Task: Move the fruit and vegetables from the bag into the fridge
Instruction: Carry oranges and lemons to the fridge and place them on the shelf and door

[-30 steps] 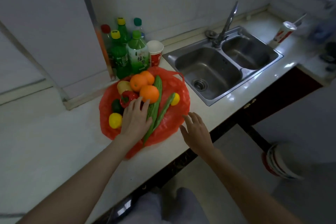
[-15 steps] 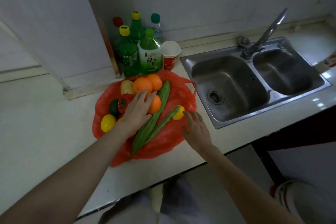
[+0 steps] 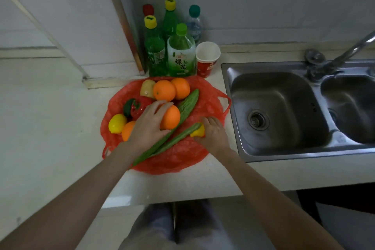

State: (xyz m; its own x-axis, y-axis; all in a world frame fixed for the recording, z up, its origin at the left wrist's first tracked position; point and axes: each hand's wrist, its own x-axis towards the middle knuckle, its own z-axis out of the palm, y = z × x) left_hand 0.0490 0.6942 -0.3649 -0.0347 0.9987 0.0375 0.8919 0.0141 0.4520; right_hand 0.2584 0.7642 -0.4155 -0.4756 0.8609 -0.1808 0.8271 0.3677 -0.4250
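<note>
Produce lies on the opened red bag (image 3: 178,154) on the bench (image 3: 50,128). Since a second ago, the left hand (image 3: 149,126) has moved from the red pepper (image 3: 140,106) onto an orange (image 3: 171,117), fingers now curled round it. The right hand (image 3: 213,134) has come in from the bench edge to a small yellow fruit (image 3: 197,132) beside the green gourds (image 3: 187,105); its fingers touch the fruit, but a closed grip cannot be confirmed. Nothing is lifted yet. Judgement: first pickup under way, the whole load still to go; fridge not in view.
</note>
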